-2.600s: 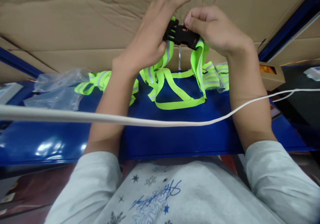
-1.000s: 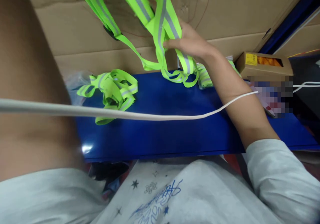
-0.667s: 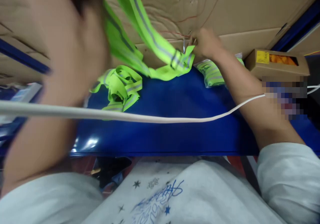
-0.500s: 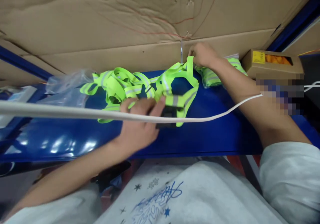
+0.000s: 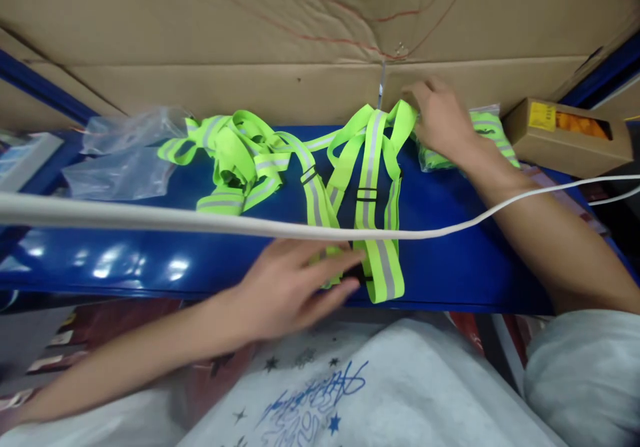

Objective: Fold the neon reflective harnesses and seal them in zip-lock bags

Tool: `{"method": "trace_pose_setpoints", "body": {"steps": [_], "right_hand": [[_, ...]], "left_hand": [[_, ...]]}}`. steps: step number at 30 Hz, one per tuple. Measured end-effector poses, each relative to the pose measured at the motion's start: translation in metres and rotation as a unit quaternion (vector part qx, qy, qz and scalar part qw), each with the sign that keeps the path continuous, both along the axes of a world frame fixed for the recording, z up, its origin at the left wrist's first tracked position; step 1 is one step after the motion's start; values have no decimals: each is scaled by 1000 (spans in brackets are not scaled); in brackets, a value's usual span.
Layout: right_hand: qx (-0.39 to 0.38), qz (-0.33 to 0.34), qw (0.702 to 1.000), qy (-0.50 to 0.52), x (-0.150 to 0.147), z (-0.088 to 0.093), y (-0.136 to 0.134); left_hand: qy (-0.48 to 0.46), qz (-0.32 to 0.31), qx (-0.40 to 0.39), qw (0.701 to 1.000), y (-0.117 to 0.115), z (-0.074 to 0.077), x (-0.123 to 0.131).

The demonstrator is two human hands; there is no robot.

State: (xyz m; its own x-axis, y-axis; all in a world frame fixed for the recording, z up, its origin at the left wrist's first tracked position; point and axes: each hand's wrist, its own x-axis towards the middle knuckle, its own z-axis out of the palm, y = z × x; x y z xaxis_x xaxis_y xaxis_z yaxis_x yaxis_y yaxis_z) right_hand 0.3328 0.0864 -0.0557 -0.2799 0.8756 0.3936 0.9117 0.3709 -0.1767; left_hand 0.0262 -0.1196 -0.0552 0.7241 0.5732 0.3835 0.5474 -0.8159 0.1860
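A neon-green reflective strap harness (image 5: 373, 194) lies stretched front to back across the blue table (image 5: 460, 267). My left hand (image 5: 290, 287) rests on its near end by the table's front edge, fingers extended flat over the straps and a dark buckle. My right hand (image 5: 440, 124) presses the far end of the harness against the cardboard wall, fingers curled over the strap. A second tangled heap of green straps (image 5: 233, 160) sits to the left of the harness.
A cardboard wall (image 5: 250, 40) backs the table. Clear plastic bags (image 5: 125, 160) lie at the far left. A bagged green strap bundle (image 5: 487, 134) sits behind my right wrist, and a small cardboard box (image 5: 567, 137) stands at the right. A white cable (image 5: 200, 224) hangs across the view.
The harness was held up with its buckle between both hands, then lowered onto the table. My left hand has pulled its near end toward the front edge, stretching it out straight.
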Motion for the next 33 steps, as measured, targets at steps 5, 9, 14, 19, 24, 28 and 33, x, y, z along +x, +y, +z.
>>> {"method": "trace_pose_setpoints", "body": {"steps": [5, 9, 14, 19, 24, 28, 33], "right_hand": [[18, 137, 990, -25, -39, -11, -64], [-101, 349, 931, -22, -39, -36, -116], [-183, 370, 911, 3, -7, -45, -149], [-112, 293, 949, 26, -2, -18, -120], [-37, 108, 993, -28, -16, -21, -55], [-96, 83, 987, -99, -19, -40, -28], [-140, 60, 979, -132, -18, -29, -27]], "left_hand": [[1, 125, -42, 991, 84, 6, -10], [151, 80, -70, 983, 107, -22, -13], [190, 88, -61, 976, 74, -37, -11], [145, 131, -64, 979, 100, -3, 8], [152, 172, -35, 973, 173, -4, 35], [129, 219, -131, 958, 217, -22, 45], [87, 227, -179, 953, 242, -19, 34]]}}
